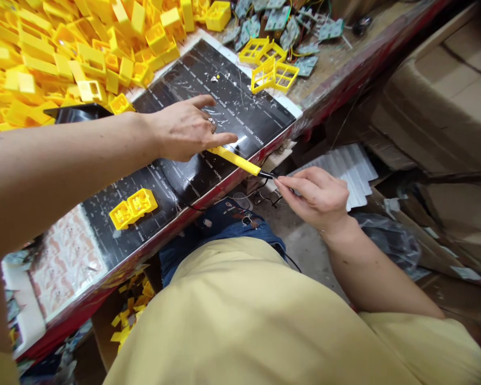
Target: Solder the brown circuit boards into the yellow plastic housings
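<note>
Head view: the yellow-handled tool (238,160) slants across the near edge of the workbench (328,115), its black end (268,175) reaching out past that edge towards the person. Thumb and fingertips of the right hand (316,195) pinch this black end. The left hand (188,125) is spread back-upwards over the black sheet (176,85) with fingers extended, and it hides the other end of the tool, so I cannot tell whether that hand grips anything underneath. The left forearm lies across the view and blocks part of the sheet; a black tray-like piece (80,112) shows just behind it, partly covered. Nearer the body, 2 yellow housings (133,207) sit side by side on the sheet, touching, clear of the hands. A big heap of yellow parts (92,53) crowds the far side of the sheet. At its upper right corner are open yellow frames (269,68), next to a jumble of green circuit boards (278,20) and wires. Small pale scraps dot the sheet. Under the bench is a box of yellow pieces (132,315); to the right, below bench height, are a ridged pale sheet (340,166), clear plastic (388,240) and cardboard (433,107)
</note>
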The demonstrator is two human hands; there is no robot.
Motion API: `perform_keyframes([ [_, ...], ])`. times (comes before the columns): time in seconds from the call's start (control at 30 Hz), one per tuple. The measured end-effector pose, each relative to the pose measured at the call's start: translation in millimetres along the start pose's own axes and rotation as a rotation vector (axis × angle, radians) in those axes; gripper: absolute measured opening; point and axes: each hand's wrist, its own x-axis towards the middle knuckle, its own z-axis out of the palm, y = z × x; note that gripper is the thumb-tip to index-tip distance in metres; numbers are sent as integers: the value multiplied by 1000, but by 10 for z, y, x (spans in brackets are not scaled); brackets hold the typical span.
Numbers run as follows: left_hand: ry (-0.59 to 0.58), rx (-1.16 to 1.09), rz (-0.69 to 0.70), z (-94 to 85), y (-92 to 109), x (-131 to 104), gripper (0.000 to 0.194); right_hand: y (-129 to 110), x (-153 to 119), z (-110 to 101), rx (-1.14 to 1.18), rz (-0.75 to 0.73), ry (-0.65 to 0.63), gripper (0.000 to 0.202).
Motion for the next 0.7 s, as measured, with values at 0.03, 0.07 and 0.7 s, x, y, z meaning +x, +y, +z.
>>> perform_keyframes([
  [0.03, 3, -16, -4, 1, 0, 4, 74, -8, 14, 13, -10, -10, -1, 17],
  [0.07, -4, -3, -3, 4, -1, 8, 74, -16, 30, 23, -20, -18, -5, 18],
  [0.7, -96, 65, -69, -165, 216, -14, 67, -35, 151, -62, 138, 192, -241, 53],
])
